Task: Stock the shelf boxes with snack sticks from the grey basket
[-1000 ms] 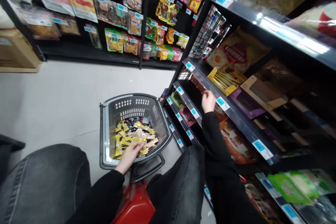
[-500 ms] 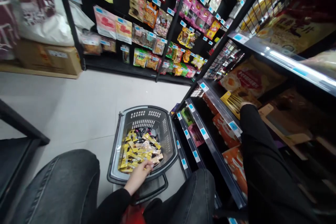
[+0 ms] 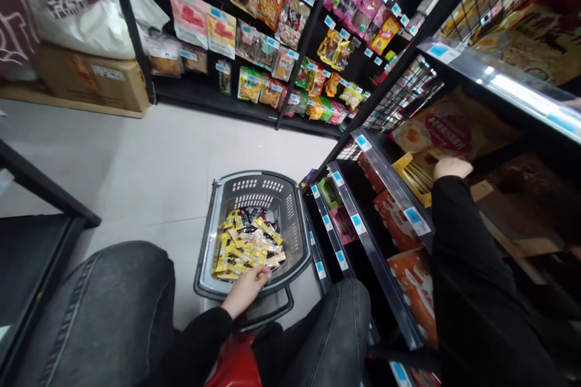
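A grey shopping basket [image 3: 297,224] stands on the floor between my knees and the shelf. It holds several small yellow and black snack packets [image 3: 247,242]. My left hand [image 3: 247,289] reaches over its near rim, fingers curled on the packets at the front. My right hand [image 3: 450,167] is on the middle shelf at the right, resting on a yellow box of stick packets [image 3: 411,172]; its fingers are hidden behind the back of the hand. Both arms wear black sleeves.
Black shelving [image 3: 385,193] with blue price tags runs along the right, stocked with orange and red bags. Hanging snack bags fill the rack [image 3: 281,42] across the aisle. A cardboard box [image 3: 91,81] sits far left. A red stool [image 3: 233,363] is under me. Pale floor lies between.
My right hand has moved from the shelf's front edge deeper onto the shelf, to the yellow box. My left hand stays at the packets in the basket. The view has tilted up.
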Demonstrator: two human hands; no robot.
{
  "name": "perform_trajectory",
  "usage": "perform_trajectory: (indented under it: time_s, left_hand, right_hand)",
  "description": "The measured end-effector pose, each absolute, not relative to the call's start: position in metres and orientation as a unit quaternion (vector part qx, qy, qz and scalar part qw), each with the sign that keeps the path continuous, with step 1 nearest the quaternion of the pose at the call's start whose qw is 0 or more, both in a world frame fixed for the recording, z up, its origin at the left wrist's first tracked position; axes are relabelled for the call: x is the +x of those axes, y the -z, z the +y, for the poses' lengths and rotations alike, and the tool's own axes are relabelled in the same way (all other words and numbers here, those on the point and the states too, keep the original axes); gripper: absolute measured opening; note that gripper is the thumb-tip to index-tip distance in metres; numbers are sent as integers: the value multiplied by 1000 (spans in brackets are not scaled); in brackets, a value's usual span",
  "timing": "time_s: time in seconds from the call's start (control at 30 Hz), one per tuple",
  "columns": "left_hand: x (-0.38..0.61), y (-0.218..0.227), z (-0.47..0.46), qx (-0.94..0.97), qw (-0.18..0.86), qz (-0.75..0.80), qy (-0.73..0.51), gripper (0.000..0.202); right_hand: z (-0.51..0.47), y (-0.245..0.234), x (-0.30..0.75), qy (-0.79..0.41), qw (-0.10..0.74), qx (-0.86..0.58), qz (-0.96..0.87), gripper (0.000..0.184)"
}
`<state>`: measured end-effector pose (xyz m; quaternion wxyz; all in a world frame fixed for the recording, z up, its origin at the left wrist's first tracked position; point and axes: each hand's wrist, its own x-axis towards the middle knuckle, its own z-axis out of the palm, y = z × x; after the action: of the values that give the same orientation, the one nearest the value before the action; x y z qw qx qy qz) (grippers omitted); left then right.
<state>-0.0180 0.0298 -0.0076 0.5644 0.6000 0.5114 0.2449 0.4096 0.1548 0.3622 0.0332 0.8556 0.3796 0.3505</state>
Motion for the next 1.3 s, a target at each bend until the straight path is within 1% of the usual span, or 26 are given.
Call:
perform_trajectory:
  time_s: [0.07,0.1,0.13,0.17,0.23,0.3,0.33,0.4,0.47,0.53,0.63,0.73,0.8,0.9,0.97,1.1,1.3]
  left_hand:
    - [-17,2,29,592,573,509,-248,24]
    - [-17,-1,28,581,584,507,-253,24]
    - [-17,-6,27,563,604,499,-262,26]
    - [-18,-11,26,533,640,482,-271,32]
    - [-22,-23,22,447,729,425,-297,47]
    - [-28,-35,20,383,797,324,-338,60]
    - [-31,-40,19,370,815,286,-342,64]
    - [-36,-46,17,378,824,265,-329,67]
    - [-39,-44,16,413,808,302,-293,63]
    - [-38,-37,15,448,779,353,-261,52]
    - [-33,-26,15,490,738,394,-244,40]
    - [-26,-18,15,536,711,386,-240,39]
    - [-23,-15,15,546,713,375,-228,42]
    - [-22,-16,13,540,719,382,-212,43]
    - [-23,-20,11,543,707,398,-217,40]
    - [-24,-29,8,546,678,427,-245,33]
    - [-23,-30,10,572,609,460,-301,30]
  right_hand:
    - [133,-367,386,-349,35,855,381,34]
    - [120,-363,373,-318,34,842,435,34]
    - [105,-353,360,-245,33,826,507,35]
    - [90,-338,346,-139,23,806,575,34]
    - [59,-290,314,141,-27,744,653,29]
    - [31,-229,276,408,-69,655,632,28]
    - [18,-198,256,511,-72,605,606,28]
    - [-4,-143,222,638,-59,520,565,28]
    - [-22,-102,202,703,-61,470,531,30]
    - [-35,-74,201,729,-111,464,491,34]
    - [-47,-54,218,703,-238,507,439,40]
    - [-51,-49,234,647,-344,543,410,40]
    - [-50,-49,236,628,-381,546,402,40]
    - [-46,-49,233,605,-399,549,416,36]
    - [-44,-49,230,582,-408,556,431,34]
    - [-40,-49,227,563,-418,553,449,35]
    - [-34,-45,222,547,-406,559,473,32]
